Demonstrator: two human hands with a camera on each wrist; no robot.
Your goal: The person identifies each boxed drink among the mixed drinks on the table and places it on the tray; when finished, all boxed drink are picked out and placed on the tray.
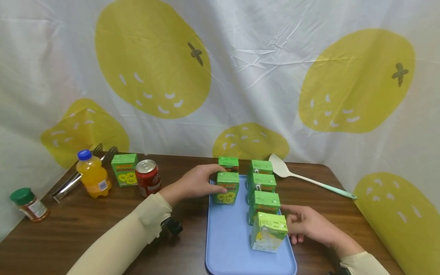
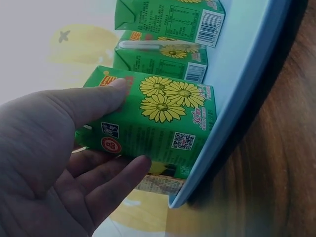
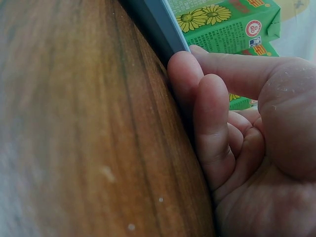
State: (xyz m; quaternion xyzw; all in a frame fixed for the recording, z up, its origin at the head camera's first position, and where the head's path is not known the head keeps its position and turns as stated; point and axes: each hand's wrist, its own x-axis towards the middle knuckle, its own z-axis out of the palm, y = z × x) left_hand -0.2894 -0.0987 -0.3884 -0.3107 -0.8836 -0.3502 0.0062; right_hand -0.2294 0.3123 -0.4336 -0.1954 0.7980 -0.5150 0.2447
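In the head view my left hand (image 1: 201,179) holds a green drink carton (image 1: 227,193) with yellow flowers, upright at the left side of the blue tray (image 1: 225,240). The left wrist view shows the thumb on the flowered face of that carton (image 2: 163,111) and the fingers along another side. My right hand (image 1: 309,225) is at the tray's right edge. In the right wrist view its thumb and fingertips pinch the tray's rim (image 3: 170,29). A row of green cartons (image 1: 264,202) stands along the tray's right side, with a paler yellow-green carton (image 1: 269,235) nearest me.
Another green carton (image 1: 228,162) stands behind the held one. To the left are a red can (image 1: 148,177), a green carton (image 1: 125,172), an orange drink bottle (image 1: 93,175), metal tongs (image 1: 68,187) and a green-capped jar (image 1: 31,206). A white spatula (image 1: 309,180) lies at the back right.
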